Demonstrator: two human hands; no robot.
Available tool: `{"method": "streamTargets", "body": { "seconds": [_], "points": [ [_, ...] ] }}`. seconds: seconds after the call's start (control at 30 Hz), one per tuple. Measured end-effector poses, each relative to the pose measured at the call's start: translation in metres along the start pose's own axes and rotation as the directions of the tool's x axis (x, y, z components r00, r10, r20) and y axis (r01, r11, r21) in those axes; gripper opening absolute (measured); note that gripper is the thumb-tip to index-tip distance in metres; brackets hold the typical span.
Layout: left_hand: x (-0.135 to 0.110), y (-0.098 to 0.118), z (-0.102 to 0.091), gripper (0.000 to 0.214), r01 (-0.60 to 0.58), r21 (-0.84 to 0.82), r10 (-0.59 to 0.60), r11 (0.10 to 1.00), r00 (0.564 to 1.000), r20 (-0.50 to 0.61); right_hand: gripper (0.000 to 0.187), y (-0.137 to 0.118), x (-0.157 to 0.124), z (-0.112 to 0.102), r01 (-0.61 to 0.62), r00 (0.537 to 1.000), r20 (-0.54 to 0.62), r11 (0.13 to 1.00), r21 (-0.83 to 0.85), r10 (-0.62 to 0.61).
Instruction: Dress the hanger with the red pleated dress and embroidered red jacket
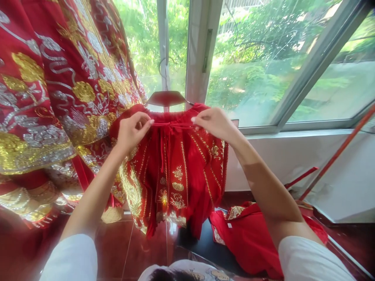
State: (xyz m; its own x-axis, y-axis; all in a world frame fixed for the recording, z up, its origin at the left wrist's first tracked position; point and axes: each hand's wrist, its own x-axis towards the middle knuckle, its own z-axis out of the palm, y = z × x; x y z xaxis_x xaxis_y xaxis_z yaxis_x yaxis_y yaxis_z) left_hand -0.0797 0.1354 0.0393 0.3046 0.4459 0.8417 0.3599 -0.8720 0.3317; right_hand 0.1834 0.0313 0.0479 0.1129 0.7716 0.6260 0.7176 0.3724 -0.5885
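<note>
A red garment (195, 175) with gold embroidery and pleated panels hangs in front of me at the window. It is on a hanger (165, 98) whose hook shows above. Along its gathered top edge runs a thin red cord (171, 125), tied at the middle with its ends dangling. My left hand (133, 130) pinches the cord and fabric at the left of the knot. On the other side, my right hand (212, 121) pinches the same cord, thumb against fingers. The cord looks stretched straight between both hands.
Large red costumes (55, 89) with gold and silver sequins hang at the left. Red cloth (249, 238) lies over a dark low surface (189, 238) at the lower right. A window frame (202, 58) stands behind. A reddish pole (336, 156) leans at the right wall.
</note>
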Motion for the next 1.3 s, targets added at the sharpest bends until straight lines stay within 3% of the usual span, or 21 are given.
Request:
{"method": "streamTargets", "body": {
  "seconds": [0.07,0.13,0.23,0.3,0.4,0.47,0.53,0.63,0.73,0.8,0.87,0.93,1.0,1.1,1.17,1.23,1.27,1.3],
  "points": [
    [0.012,-0.008,-0.015,0.019,-0.033,0.031,0.035,0.999,0.997,-0.068,0.022,0.010,0.005,-0.012,0.012,0.969,-0.246,0.998,-0.054,-0.025],
    [0.029,-0.024,-0.029,0.027,-0.005,0.084,0.008,0.996,0.999,-0.032,0.020,0.022,0.011,-0.023,-0.028,0.936,-0.351,0.990,-0.135,-0.022],
    [0.045,-0.048,-0.040,0.037,0.101,0.191,-0.140,0.976,0.969,0.202,0.031,0.038,0.015,-0.027,-0.099,0.990,-0.125,0.967,-0.235,0.071],
    [0.042,-0.055,-0.035,0.040,0.146,0.290,-0.213,0.946,0.953,0.217,0.039,0.045,0.012,-0.018,-0.122,0.992,-0.060,0.941,-0.315,0.108],
    [0.021,-0.049,-0.013,0.039,0.212,0.395,-0.196,0.894,0.977,-0.082,0.039,0.054,0.006,0.009,-0.153,0.956,-0.294,0.886,-0.437,0.020],
    [0.008,-0.041,0.003,0.036,0.247,0.373,-0.153,0.894,0.952,-0.265,0.039,0.058,0.003,0.026,-0.184,0.889,-0.451,0.849,-0.496,-0.071],
    [0.003,-0.034,0.013,0.032,0.254,0.317,-0.136,0.914,0.927,-0.350,0.041,0.063,0.002,0.033,-0.191,0.850,-0.511,0.830,-0.524,-0.127],
    [0.011,-0.033,0.006,0.033,0.280,0.284,-0.189,0.917,0.932,-0.311,0.042,0.068,0.008,0.021,-0.152,0.901,-0.427,0.866,-0.477,-0.077],
    [0.027,-0.043,-0.021,0.040,0.313,0.229,-0.308,0.922,0.949,-0.061,0.053,0.074,0.018,-0.004,-0.047,0.979,-0.203,0.968,-0.247,-0.004],
    [0.036,-0.054,-0.036,0.039,0.406,0.054,-0.408,0.912,0.892,0.194,0.060,0.080,0.024,-0.017,-0.051,0.997,-0.057,0.999,0.012,0.052],
    [0.040,-0.066,-0.043,0.039,0.573,-0.140,-0.495,0.807,0.787,0.368,0.061,0.088,0.030,-0.021,-0.164,0.986,0.085,0.947,0.276,0.146],
    [0.041,-0.079,-0.041,0.041,0.700,-0.268,-0.584,0.662,0.705,0.402,0.055,0.095,0.035,-0.020,-0.300,0.951,0.208,0.837,0.458,0.228],
    [0.041,-0.087,-0.035,0.045,0.734,-0.338,-0.639,0.590,0.680,0.360,0.049,0.099,0.040,-0.016,-0.376,0.925,0.263,0.751,0.543,0.273],
    [0.041,-0.084,-0.034,0.050,0.712,-0.364,-0.632,0.600,0.701,0.329,0.048,0.105,0.044,-0.013,-0.383,0.924,0.240,0.722,0.576,0.298],
    [0.037,-0.072,-0.043,0.053,0.642,-0.236,-0.586,0.729,0.764,0.270,0.050,0.112,0.040,-0.014,-0.323,0.943,0.125,0.767,0.554,0.307],
    [0.025,-0.057,-0.053,0.049,0.429,0.063,-0.433,0.901,0.898,0.076,0.049,0.126,0.021,-0.016,-0.254,0.942,-0.084,0.852,0.457,0.326],
    [0.015,-0.050,-0.054,0.043,0.298,0.244,-0.297,0.923,0.954,-0.040,0.046,0.136,0.006,-0.016,-0.250,0.923,-0.186,0.894,0.373,0.336],
    [0.004,-0.045,-0.052,0.037,0.246,0.347,-0.189,0.905,0.963,-0.189,0.042,0.147,-0.014,-0.016,-0.288,0.898,-0.255,0.918,0.274,0.358]
  ]
}}
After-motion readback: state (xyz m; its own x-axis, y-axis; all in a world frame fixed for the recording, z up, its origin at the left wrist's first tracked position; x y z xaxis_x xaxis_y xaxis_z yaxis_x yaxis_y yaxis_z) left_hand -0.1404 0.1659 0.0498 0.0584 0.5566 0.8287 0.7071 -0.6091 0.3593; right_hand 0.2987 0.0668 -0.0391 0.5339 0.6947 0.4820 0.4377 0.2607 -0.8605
